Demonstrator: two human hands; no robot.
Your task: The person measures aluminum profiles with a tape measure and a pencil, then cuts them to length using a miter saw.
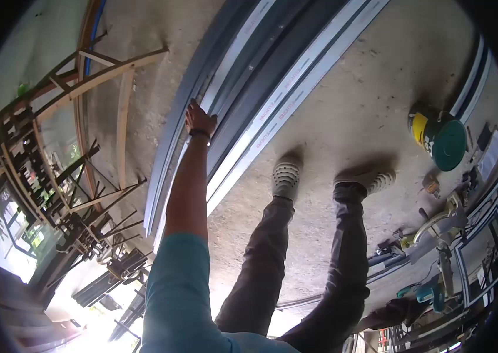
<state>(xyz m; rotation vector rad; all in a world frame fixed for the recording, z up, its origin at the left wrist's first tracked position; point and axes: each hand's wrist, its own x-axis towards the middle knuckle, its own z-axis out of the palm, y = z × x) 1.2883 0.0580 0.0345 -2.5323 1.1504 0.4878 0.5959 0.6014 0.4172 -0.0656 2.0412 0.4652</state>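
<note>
My left hand reaches forward from a teal sleeve and rests on a bundle of long dark grey profiles. Its fingers bend over one long profile with a pale strip, thumb on the right side and fingers on the left. A dark band circles the wrist. White protective film with red print covers the profiles nearest my feet. The bundle lies across the floor, running from lower left to the top. My right hand is out of view.
My feet in light perforated shoes stand right of the bundle. A green-lidded bucket, a saw-like machine and a teal power tool lie at the right. Wooden frames and stacked metal pieces fill the left.
</note>
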